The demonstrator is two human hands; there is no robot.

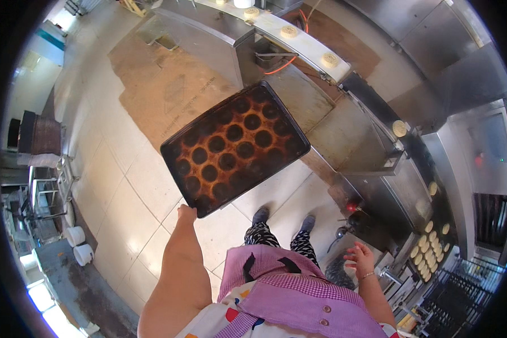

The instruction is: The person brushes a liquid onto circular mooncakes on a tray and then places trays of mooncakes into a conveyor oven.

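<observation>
Black tray (228, 151) hangs over open floor (129, 208), corner in left grip (187, 212).

From my end, I can't see the fingertips of the bare left hand (187, 212), hidden at the near corner of the dark rectangular metal tray (235, 147). My view cuts off the white conveyor belt (308, 42) at its far end; its pale round biscuits (289, 32) bear patterns too small to read.
</observation>
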